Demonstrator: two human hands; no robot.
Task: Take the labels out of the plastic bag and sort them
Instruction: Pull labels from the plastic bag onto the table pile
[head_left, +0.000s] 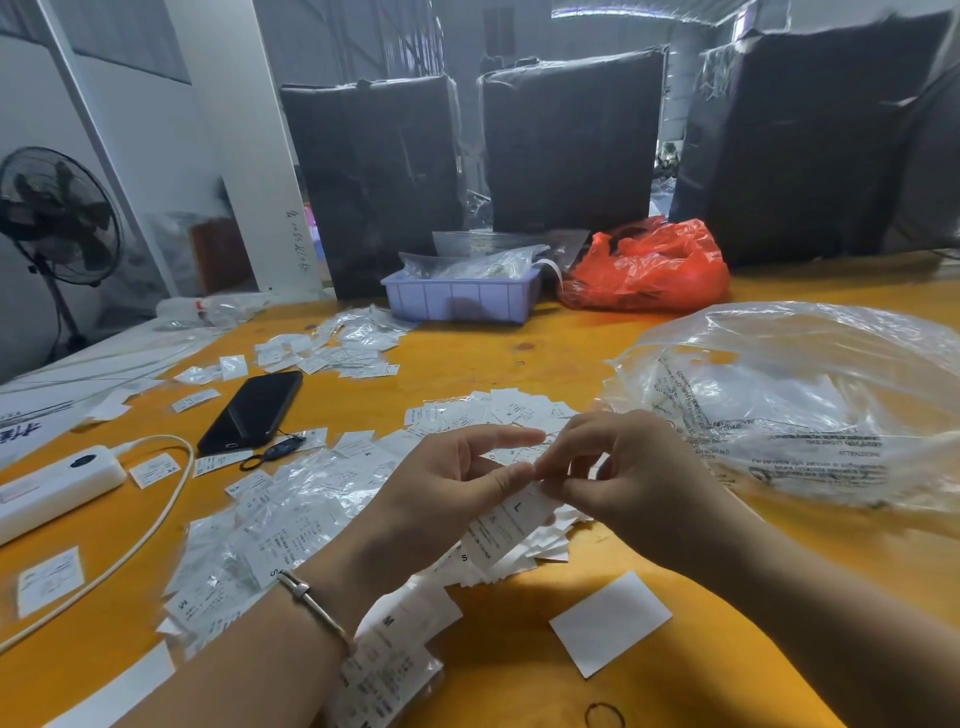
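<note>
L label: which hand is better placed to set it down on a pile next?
Probably the right hand: its fingertips pinch the L label's top edge, while the left hand holds the stack beneath.

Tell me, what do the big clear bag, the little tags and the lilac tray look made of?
Big clear bag: thin glossy plastic film, see-through, crinkled with glare.
Tags, like the one both hands pinch: matte white, printed, probably paper or woven fabric; hard to tell.
Lilac tray: rigid moulded plastic, smooth and opaque.
</note>
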